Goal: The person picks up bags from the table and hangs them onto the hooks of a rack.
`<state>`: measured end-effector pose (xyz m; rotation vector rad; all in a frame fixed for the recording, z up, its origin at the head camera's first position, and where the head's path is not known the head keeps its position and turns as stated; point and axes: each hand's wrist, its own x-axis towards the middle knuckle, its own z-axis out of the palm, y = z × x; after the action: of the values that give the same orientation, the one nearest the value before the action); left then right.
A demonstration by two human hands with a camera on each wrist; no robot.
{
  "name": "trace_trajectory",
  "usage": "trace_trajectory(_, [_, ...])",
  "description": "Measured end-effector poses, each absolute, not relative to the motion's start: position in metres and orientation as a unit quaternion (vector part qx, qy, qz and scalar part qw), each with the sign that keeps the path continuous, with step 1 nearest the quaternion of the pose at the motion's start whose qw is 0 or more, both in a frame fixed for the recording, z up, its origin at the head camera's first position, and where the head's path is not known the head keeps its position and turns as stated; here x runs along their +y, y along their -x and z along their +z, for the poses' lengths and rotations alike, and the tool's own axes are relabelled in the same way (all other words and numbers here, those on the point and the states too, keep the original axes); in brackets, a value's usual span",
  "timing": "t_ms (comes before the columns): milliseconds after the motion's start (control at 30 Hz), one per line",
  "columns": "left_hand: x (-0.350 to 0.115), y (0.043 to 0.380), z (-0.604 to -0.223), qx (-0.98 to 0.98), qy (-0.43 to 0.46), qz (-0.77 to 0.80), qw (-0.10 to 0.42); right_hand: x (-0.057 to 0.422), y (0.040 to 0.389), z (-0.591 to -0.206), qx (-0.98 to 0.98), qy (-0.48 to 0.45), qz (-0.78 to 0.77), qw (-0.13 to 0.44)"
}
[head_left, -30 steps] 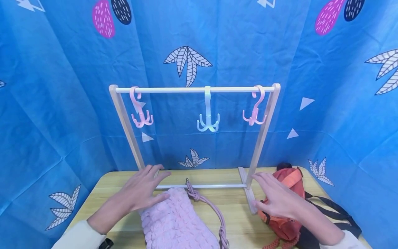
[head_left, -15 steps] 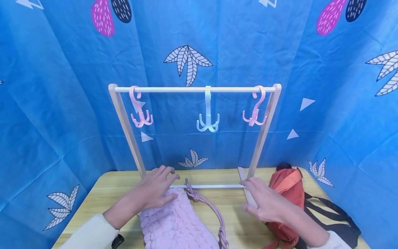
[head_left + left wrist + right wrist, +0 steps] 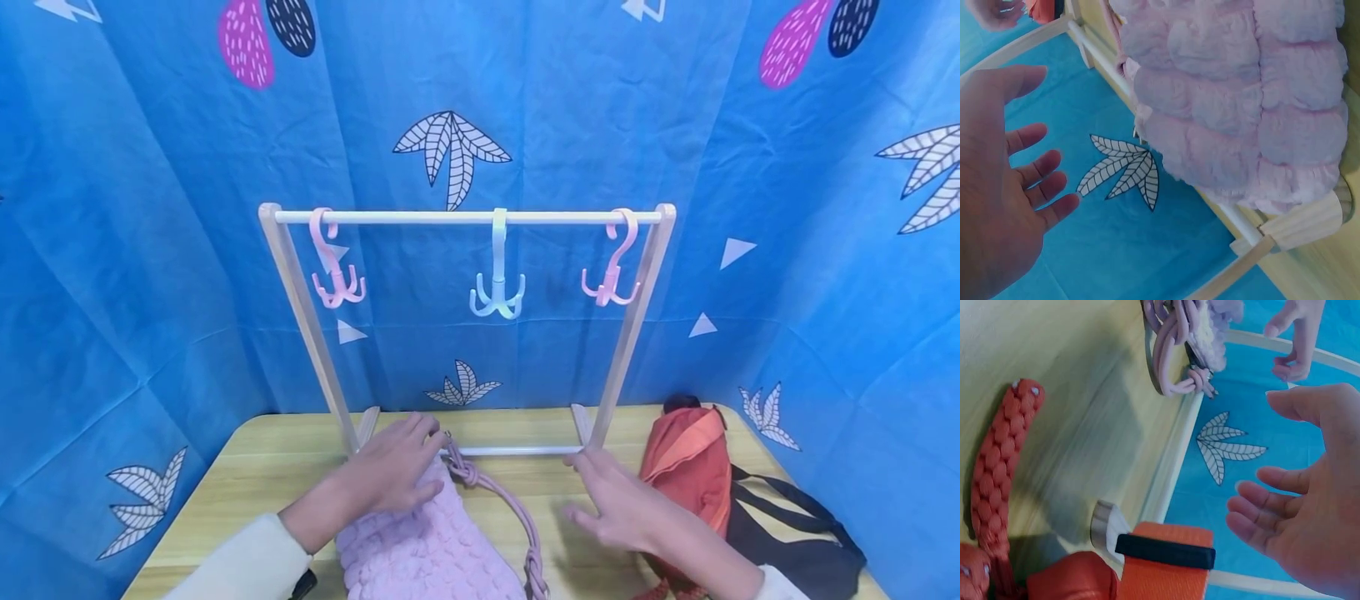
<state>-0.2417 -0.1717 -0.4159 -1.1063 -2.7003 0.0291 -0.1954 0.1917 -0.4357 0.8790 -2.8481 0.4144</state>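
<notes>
Head view: we see a lilac bag (image 3: 427,550) lying on the counter (image 3: 277,467), its far end at the low bar (image 3: 517,451) of the rack (image 3: 628,333), its cord (image 3: 517,508) curving along its right side. We find the left hand (image 3: 396,467) over the bag, fingers loosely bent and grasping nothing; the right hand (image 3: 618,504), also released, is over the counter between the bag and a red backpack (image 3: 690,458). A left pink hook (image 3: 339,275), a blue hook (image 3: 498,275) and a right pink hook (image 3: 613,267) hang from the rack's top bar (image 3: 420,217), before a blue cloth (image 3: 562,108).

Left wrist view: we see the left hand's fingers free and apart from the bag, which covers part of the low bar.

Right wrist view: we see the right hand relaxed, holding nothing. A braided red tassel (image 3: 1000,456) lies on the counter, near an orange strap (image 3: 1166,578) with a black slider (image 3: 1165,551). The cord's knot shows close to the low bar.
</notes>
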Motion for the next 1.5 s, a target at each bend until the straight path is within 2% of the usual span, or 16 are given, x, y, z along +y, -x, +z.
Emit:
trace_trajectory(167, [-0.164, 0.246, -0.421, -0.920, 0.379, 0.012, 0.097, 0.185, 0.196, -0.440, -0.947, -0.289, 0.133, 0.049])
trace_trajectory(433, [-0.149, 0.251, -0.428, -0.904, 0.411, 0.045, 0.106, 0.173, 0.195, -0.451, -0.938, -0.316, 0.119, 0.079])
trace_trajectory(767, [-0.134, 0.251, -0.434, -0.890, 0.434, 0.079, 0.116, 0.163, 0.193, -0.461, -0.940, -0.310, 0.140, 0.038])
trace_trajectory(1033, [-0.124, 0.251, -0.438, -0.881, 0.450, 0.097, 0.111, 0.154, 0.191, -0.467, -0.944, -0.288, 0.154, 0.041])
trace_trajectory(1500, [-0.111, 0.254, -0.449, -0.867, 0.465, 0.131, 0.120, 0.135, 0.187, -0.478, -0.950, -0.198, 0.234, -0.059])
